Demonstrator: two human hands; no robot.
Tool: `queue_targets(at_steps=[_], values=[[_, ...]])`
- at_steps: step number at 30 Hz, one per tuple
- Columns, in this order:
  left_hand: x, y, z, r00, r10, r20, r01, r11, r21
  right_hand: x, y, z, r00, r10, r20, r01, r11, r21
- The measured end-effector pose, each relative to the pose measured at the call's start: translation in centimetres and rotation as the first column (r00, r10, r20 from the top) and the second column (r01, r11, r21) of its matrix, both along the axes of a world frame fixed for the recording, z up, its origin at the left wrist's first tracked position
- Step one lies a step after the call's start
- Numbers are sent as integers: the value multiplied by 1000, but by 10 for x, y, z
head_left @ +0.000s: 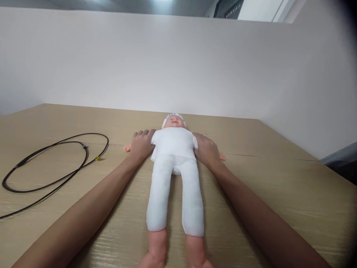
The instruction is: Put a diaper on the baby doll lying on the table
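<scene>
A baby doll [174, 145] lies on its back on the table, head away from me, in a white top and white leggings [157, 204]. A white cap [166, 120] with blue marks covers its head. My left hand [141, 144] is closed round the doll's arm on the left, beside the sleeve. Round the other arm, my right hand [208, 149] is closed too, its fingertips hidden behind the sleeve. Small doll hands poke out past both of mine. Toward me, the bare doll feet run to the bottom edge of the view.
On the left of the wooden table [264, 186] lies a loop of black cable [52, 184] with a yellow tag [97, 158]. A white wall [167, 63] rises behind the far edge. Something dark grey [343, 158] is beyond the table's right edge.
</scene>
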State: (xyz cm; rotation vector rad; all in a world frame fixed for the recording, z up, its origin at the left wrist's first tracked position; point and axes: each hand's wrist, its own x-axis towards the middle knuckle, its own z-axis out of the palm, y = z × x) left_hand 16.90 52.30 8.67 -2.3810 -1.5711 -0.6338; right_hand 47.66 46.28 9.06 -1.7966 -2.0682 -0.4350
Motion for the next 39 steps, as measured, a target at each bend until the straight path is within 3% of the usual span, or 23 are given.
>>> queue_targets(at_steps=[5,10,14,17,21,25,39], values=[[0,19,-2,1000,-18,0,18,1000,-8,10,21,-4,999,34,-9,-34,999,7],[1,24,-1,999,-45,5,45,999,-4,8,22,-2,999,34,-1,-34,999,31],[-7,11,0,997,-71,43,72,997,-10,2,2,-1,999,-37,21,34,994,105],[-27,-5,-4,989,-77,129,80,997,-19,4,-22,-5,996,-92,-3,91,982,166],[-64,-21,-10,978,-102,182,106,994,-14,23,-53,-11,994,-78,-80,92,978,189],[-86,-25,-11,981,-100,169,101,995,2,43,-65,-13,992,-72,-99,91,975,202],[-86,-2,-12,983,-71,170,72,997,-1,67,-36,-17,993,-18,-114,37,986,164]])
